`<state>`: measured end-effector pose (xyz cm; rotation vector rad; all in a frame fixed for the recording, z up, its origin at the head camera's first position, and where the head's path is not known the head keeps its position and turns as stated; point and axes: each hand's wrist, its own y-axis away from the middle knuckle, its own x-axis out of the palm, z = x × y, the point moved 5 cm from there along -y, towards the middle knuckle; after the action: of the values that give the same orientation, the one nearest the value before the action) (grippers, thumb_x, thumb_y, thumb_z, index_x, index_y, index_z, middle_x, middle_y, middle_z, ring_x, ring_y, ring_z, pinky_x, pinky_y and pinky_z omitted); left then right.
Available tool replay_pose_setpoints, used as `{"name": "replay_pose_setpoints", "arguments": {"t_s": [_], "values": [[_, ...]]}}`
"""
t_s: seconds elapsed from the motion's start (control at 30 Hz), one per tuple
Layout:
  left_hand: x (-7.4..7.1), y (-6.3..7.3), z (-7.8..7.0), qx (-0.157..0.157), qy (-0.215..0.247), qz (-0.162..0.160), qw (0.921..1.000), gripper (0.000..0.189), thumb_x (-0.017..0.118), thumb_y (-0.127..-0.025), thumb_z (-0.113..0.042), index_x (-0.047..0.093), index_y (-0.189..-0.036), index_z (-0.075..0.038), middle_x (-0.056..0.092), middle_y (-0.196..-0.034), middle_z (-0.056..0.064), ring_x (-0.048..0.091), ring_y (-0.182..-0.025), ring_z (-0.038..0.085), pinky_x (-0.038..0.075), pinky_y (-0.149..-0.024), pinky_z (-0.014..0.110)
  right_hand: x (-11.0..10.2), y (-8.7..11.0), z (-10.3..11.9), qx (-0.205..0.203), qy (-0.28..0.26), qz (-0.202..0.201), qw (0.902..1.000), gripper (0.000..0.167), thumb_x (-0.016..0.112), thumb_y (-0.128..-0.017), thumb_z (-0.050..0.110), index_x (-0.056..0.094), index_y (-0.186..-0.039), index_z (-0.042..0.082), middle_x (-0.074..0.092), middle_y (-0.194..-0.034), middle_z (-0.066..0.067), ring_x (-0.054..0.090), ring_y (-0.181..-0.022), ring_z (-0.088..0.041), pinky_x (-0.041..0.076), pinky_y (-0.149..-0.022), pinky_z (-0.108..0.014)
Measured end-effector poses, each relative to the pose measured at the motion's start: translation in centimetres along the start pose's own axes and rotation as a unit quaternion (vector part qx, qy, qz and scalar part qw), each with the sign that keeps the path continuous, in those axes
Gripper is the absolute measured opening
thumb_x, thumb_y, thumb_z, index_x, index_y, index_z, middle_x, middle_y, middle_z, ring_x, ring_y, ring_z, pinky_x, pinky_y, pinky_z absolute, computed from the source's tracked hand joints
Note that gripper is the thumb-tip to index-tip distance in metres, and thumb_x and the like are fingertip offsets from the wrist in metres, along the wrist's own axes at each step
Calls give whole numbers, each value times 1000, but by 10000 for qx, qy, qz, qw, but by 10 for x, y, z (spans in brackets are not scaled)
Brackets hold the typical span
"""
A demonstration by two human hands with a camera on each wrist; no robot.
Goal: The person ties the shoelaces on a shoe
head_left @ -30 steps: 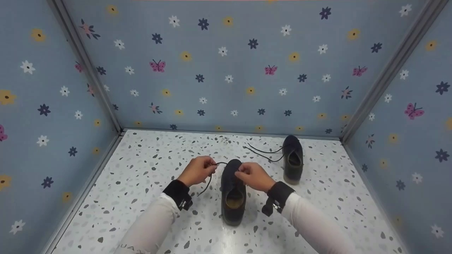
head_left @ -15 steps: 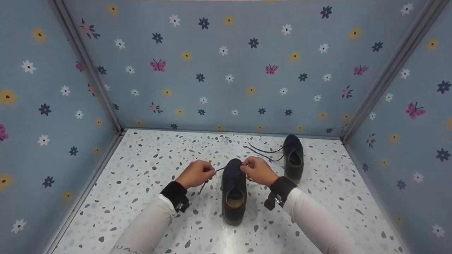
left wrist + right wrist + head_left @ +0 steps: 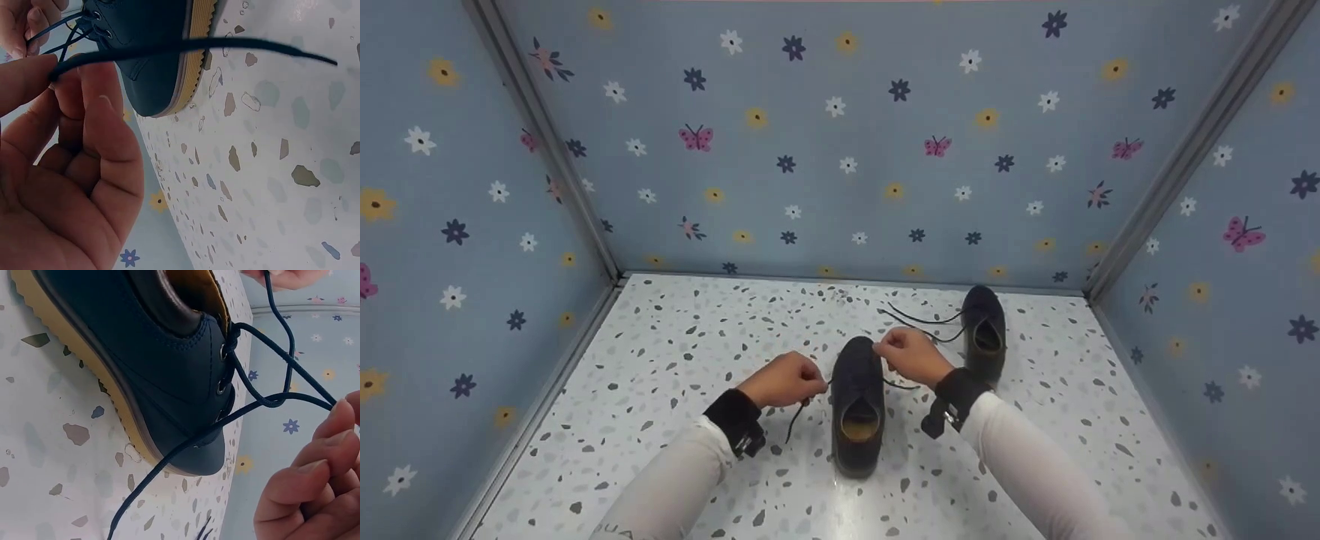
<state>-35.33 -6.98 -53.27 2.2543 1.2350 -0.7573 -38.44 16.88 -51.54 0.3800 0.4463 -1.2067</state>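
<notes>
A navy lace-up shoe (image 3: 855, 371) with a pale ridged sole stands on the speckled surface between my hands, toe pointing away. My left hand (image 3: 787, 381), beside its left side, pinches one shoelace (image 3: 225, 43) between thumb and finger; the loose end sticks out past the fingertips. My right hand (image 3: 913, 356), near the toe's right side, pinches the other shoelace (image 3: 160, 464) doubled into a loop, its tail hanging across the shoe's side. In the right wrist view the left hand's strand crosses this loop above the metal eyelets (image 3: 220, 387).
A matching shoe (image 3: 984, 301) stands at the back right, its untied laces (image 3: 919, 322) spread to the left. Blue panels (image 3: 840, 180) with flowers and butterflies enclose the speckled white surface (image 3: 697, 322) at the back and both sides.
My left hand has moved down and slightly right along the shoe's side, drawing its lace. My right hand has shifted slightly up and right, still pinching its lace. The shoe has stayed put.
</notes>
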Motion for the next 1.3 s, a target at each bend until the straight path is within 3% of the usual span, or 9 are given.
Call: {"name": "replay_pose_setpoints", "arguments": {"t_s": [0.2, 0.33, 0.43, 0.57, 0.73, 0.9, 1.3], "values": [[6, 2, -8, 166, 203, 193, 9995, 19, 72, -96, -22, 79, -81, -14, 71, -67, -1, 60, -58, 9, 46, -54, 23, -3, -2, 2, 1, 126, -12, 9999, 23, 64, -102, 27, 71, -96, 6, 60, -68, 4, 50, -58, -12, 42, -61, -28], [12, 3, -13, 195, 384, 337, 9985, 19, 73, -96, -22, 80, -82, -10, 74, -70, 2, 72, -65, 27, 51, -56, 25, -4, -3, 2, 16, 133, -27, 9999, 23, 65, -102, 27, 72, -98, 6, 61, -69, 3, 50, -58, -11, 42, -60, -28], [17, 3, -16, 133, 549, 415, 9975, 20, 74, -96, -23, 81, -86, -7, 74, -69, 1, 75, -74, 36, 59, -59, 34, -4, -3, 3, -9, 94, -45, 9999, 22, 65, -102, 25, 72, -97, 5, 61, -69, 3, 52, -59, -11, 43, -60, -27], [24, 1, -18, 11, 775, 423, 9961, 19, 76, -94, -25, 81, -88, -8, 74, -68, 0, 75, -68, 28, 62, -62, 40, -3, -3, 4, -60, 64, -60, 9999, 22, 64, -102, 23, 72, -97, 3, 60, -67, 5, 51, -58, -11, 43, -60, -27], [32, -2, -21, -114, 1132, 378, 9928, 19, 78, -93, -27, 80, -86, -9, 76, -70, 3, 70, -60, 13, 57, -55, 29, -3, -3, 6, -107, 106, -102, 9998, 21, 65, -101, 22, 71, -96, 3, 58, -65, 6, 50, -56, -11, 42, -60, -27], [40, -4, -24, -245, 1512, 373, 9875, 19, 78, -93, -26, 80, -87, -9, 77, -72, 2, 69, -59, 9, 52, -52, 22, -3, -4, 7, -104, 178, -195, 9996, 18, 66, -99, 22, 71, -91, 6, 58, -64, 7, 50, -57, -11, 43, -61, -27], [55, -8, -28, -647, 2683, 230, 9609, 16, 77, -92, -19, 69, -96, -5, 75, -74, 2, 71, -64, 7, 56, -56, 20, -4, -4, 10, -214, 195, -244, 9993, 17, 67, -98, 19, 70, -87, 6, 56, -60, 8, 48, -54, -9, 40, -58, -25]]}}
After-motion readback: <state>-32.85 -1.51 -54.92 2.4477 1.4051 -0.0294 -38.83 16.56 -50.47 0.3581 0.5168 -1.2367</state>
